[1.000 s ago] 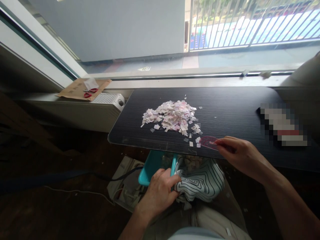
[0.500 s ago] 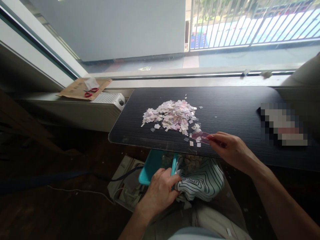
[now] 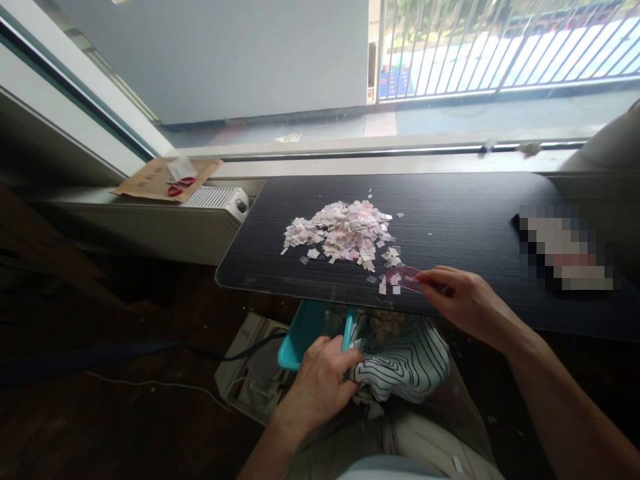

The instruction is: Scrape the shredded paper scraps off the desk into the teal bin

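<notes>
My right hand pinches a flat, see-through pink plastic strip with a rounded end, held low over the front of the dark table. Beside and under the strip lie a few loose paper squares. Farther left is a heap of small white and pinkish paper pieces. Below the table edge, my left hand is closed over the rim of a teal plastic bin and the edge of a white cloth bag with black wavy lines. Paper bits show inside the bag's mouth; its fingertips' exact grip is partly hidden.
The dark wood-grain table stands against a window sill. A blurred-out object lies at its right. Red-handled scissors rest on a brown envelope, left on the sill. A power strip box and cable are on the floor.
The pink strip lies slightly flatter and its see-through face shows more now. Both hands stay almost in place; the view has shifted very slightly.
</notes>
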A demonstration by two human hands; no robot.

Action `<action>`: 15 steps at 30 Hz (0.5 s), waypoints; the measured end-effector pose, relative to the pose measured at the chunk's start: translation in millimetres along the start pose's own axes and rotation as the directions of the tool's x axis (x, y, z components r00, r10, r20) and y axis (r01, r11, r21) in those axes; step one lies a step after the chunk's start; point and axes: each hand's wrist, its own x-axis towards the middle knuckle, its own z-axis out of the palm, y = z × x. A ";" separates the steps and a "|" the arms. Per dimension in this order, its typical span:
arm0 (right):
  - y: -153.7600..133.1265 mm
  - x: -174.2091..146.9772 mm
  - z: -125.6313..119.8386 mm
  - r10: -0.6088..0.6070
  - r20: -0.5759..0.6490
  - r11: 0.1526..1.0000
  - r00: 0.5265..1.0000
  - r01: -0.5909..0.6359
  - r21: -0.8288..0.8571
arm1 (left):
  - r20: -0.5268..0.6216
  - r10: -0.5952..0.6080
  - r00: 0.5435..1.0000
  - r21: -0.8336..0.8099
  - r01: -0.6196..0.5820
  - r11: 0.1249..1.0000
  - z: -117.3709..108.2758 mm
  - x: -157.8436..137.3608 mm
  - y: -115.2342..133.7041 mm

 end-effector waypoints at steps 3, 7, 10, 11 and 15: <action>-0.3 1.3 0.1 0.010 -0.030 1.000 0.999 -0.010 0.001 | 0.002 0.002 1.000 0.003 -0.002 1.000 0.6 -0.8 -0.3; -5.2 10.0 4.4 -0.014 -0.027 1.000 1.000 0.014 -0.007 | 0.003 0.005 1.000 0.011 -0.005 1.000 -0.4 -0.9 0.5; -9.9 16.5 7.1 -0.020 -0.052 0.999 0.998 0.017 -0.052 | 0.006 0.008 1.000 0.014 -0.008 1.000 -1.3 -0.3 1.2; -10.8 17.3 7.0 -0.019 -0.063 0.998 0.998 0.015 -0.059 | 0.009 0.007 1.000 0.013 -0.007 1.000 -1.5 -0.3 1.4; -9.8 11.9 2.5 -0.041 -0.036 0.998 0.999 0.039 -0.046 | 0.015 -0.003 1.000 0.012 0.003 1.000 -1.3 -0.8 1.7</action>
